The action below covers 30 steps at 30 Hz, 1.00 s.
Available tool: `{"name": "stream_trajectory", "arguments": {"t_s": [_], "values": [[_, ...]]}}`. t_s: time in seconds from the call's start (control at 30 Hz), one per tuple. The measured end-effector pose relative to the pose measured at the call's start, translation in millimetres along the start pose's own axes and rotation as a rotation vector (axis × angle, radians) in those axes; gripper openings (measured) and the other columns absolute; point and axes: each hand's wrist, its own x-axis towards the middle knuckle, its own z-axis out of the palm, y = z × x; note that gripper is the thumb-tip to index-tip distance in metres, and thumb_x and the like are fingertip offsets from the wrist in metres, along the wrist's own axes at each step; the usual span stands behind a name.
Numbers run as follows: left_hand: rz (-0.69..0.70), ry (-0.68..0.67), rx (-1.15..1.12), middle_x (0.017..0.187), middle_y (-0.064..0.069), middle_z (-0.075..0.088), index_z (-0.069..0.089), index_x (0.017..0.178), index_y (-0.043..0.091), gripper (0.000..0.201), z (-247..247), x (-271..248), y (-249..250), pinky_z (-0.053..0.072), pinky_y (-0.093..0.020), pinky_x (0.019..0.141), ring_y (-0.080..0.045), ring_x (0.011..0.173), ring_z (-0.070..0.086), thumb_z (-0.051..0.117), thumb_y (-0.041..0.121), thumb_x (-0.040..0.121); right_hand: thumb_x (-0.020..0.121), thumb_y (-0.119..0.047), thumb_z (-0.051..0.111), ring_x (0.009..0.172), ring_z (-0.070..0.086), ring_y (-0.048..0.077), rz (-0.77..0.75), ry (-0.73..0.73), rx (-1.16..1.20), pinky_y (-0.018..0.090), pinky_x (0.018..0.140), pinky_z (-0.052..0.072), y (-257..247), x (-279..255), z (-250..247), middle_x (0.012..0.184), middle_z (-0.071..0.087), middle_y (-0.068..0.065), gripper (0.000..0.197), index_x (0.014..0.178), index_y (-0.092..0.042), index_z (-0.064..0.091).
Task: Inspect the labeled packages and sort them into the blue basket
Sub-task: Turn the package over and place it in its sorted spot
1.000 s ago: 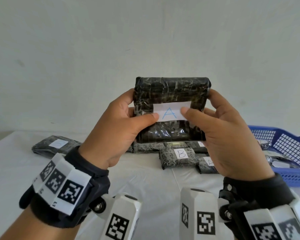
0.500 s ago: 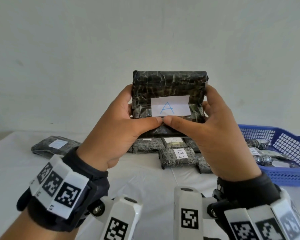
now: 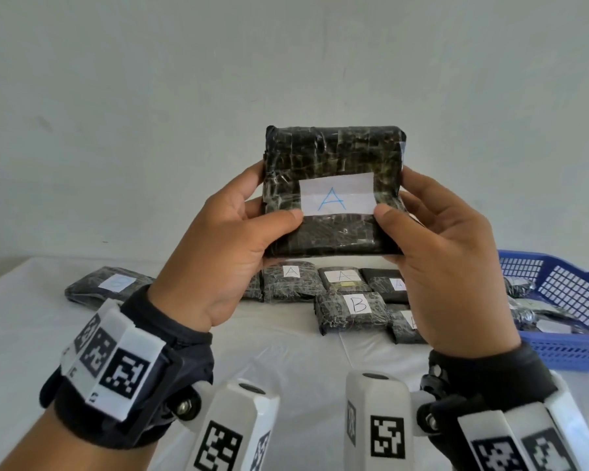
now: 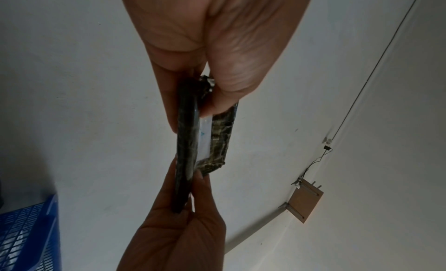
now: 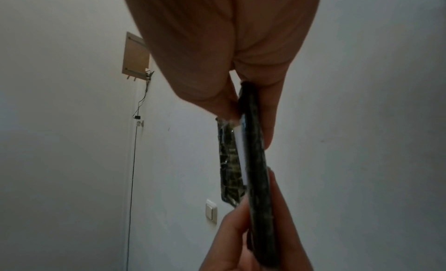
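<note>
A black plastic-wrapped package (image 3: 334,158) with a white label marked A (image 3: 337,197) is held upright in front of the wall, above the table. My left hand (image 3: 238,232) grips its left edge, thumb on the front beside the label. My right hand (image 3: 432,239) grips its right edge the same way. Both wrist views show the package edge-on (image 4: 185,147) (image 5: 255,160), pinched between thumb and fingers. The blue basket (image 3: 565,348) stands at the right of the table with several wrapped packages inside.
Several black packages lie on the white table (image 3: 31,334) behind my hands: some labelled A (image 3: 291,280), one labelled B (image 3: 354,309), and one alone at the left (image 3: 109,287). A plain wall rises behind the table.
The package has been turned more upright and my thumbs have slid apart to the label's ends, so the whole A label now shows.
</note>
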Motion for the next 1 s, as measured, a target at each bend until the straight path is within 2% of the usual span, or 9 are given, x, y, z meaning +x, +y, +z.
{"name": "stream_trajectory", "arguments": {"t_s": [0.07,0.17,0.4,0.57,0.63,0.73,0.8,0.87,1.0], "values": [[-0.019,-0.045,0.003,0.1,-0.002,0.08,0.063,0.133,0.029,0.05,1.1,-1.1,0.7,0.061,-0.024,0.07,-0.014,0.09,0.078,0.064,-0.002,0.093,0.1,0.007,0.058,0.098,0.078,0.015,-0.014,0.032,-0.002,0.033,0.087,0.063,1.6,1.1,-1.4,0.104,0.082,-0.002,0.039,0.114,-0.024,0.075],[-0.008,-0.053,0.015,0.11,-0.006,0.079,0.048,0.151,0.036,0.075,2.4,-1.9,1.1,0.062,-0.026,0.075,-0.018,0.096,0.078,0.062,-0.009,0.093,0.098,0.004,0.063,0.096,0.077,0.014,0.007,-0.02,0.031,0.031,0.086,0.061,0.2,1.5,-1.0,0.103,0.082,-0.001,0.035,0.112,-0.025,0.077],[0.059,-0.039,0.054,0.113,-0.004,0.078,0.047,0.152,0.039,0.083,4.8,-2.6,-0.6,0.06,-0.023,0.079,-0.016,0.097,0.076,0.065,-0.014,0.09,0.096,-0.001,0.071,0.112,0.075,0.015,-0.047,-0.088,-0.116,0.038,0.102,0.058,-1.1,-0.4,7.3,0.119,0.078,-0.004,0.044,0.137,-0.017,0.066],[0.057,-0.071,0.009,0.11,-0.003,0.079,0.057,0.137,0.039,0.069,3.8,-3.3,1.2,0.06,-0.022,0.077,-0.014,0.092,0.077,0.06,-0.014,0.093,0.093,-0.011,0.079,0.12,0.07,0.012,-0.044,-0.141,-0.209,0.039,0.106,0.055,2.0,-0.8,6.9,0.127,0.075,-0.006,0.055,0.144,-0.019,0.059],[0.021,-0.053,0.0,0.103,-0.002,0.08,0.062,0.129,0.037,0.062,1.5,-3.0,1.2,0.06,-0.021,0.073,-0.013,0.088,0.077,0.064,-0.011,0.089,0.09,-0.029,0.083,0.126,0.067,0.014,-0.005,-0.186,-0.257,0.042,0.109,0.052,2.6,-0.5,6.6,0.134,0.071,-0.006,0.065,0.148,-0.022,0.054],[-0.113,-0.047,-0.099,0.096,-0.006,0.08,0.071,0.12,0.014,0.046,-3.5,-0.8,5.6,0.06,-0.018,0.066,-0.012,0.081,0.077,0.072,0.009,0.074,0.085,-0.035,0.083,0.122,0.068,0.008,0.053,-0.273,-0.197,0.032,0.104,0.055,0.8,-2.2,1.6,0.133,0.071,-0.008,0.073,0.149,-0.025,0.049],[-0.181,-0.069,-0.167,0.091,-0.011,0.079,0.078,0.101,0.002,0.033,-6.1,0.2,7.2,0.061,-0.017,0.065,-0.014,0.078,0.078,0.071,0.015,0.071,0.08,-0.039,0.089,0.134,0.059,0.004,0.039,-0.291,-0.159,0.032,0.113,0.048,1.3,-2.8,-3.5,0.146,0.061,-0.01,0.095,0.158,-0.028,0.036],[-0.219,-0.104,-0.211,0.087,-0.016,0.079,0.082,0.08,0.0,0.021,-7.6,-0.3,8.4,0.062,-0.017,0.066,-0.019,0.079,0.079,0.071,0.016,0.071,0.072,-0.044,0.089,0.143,0.05,0.005,0.002,-0.292,-0.109,0.035,0.118,0.042,4.6,-2.4,-6.5,0.155,0.053,-0.008,0.109,0.162,-0.027,0.029],[-0.204,-0.137,-0.178,0.086,-0.012,0.079,0.083,0.074,0.005,0.019,-4.4,-0.9,4.7,0.062,-0.017,0.066,-0.022,0.083,0.08,0.071,0.02,0.07,0.061,-0.044,0.093,0.123,0.068,0.011,0.019,-0.207,0.018,0.018,0.094,0.055,4.0,-2.8,-6.4,0.131,0.071,-0.004,0.115,0.159,-0.024,0.035]]}}
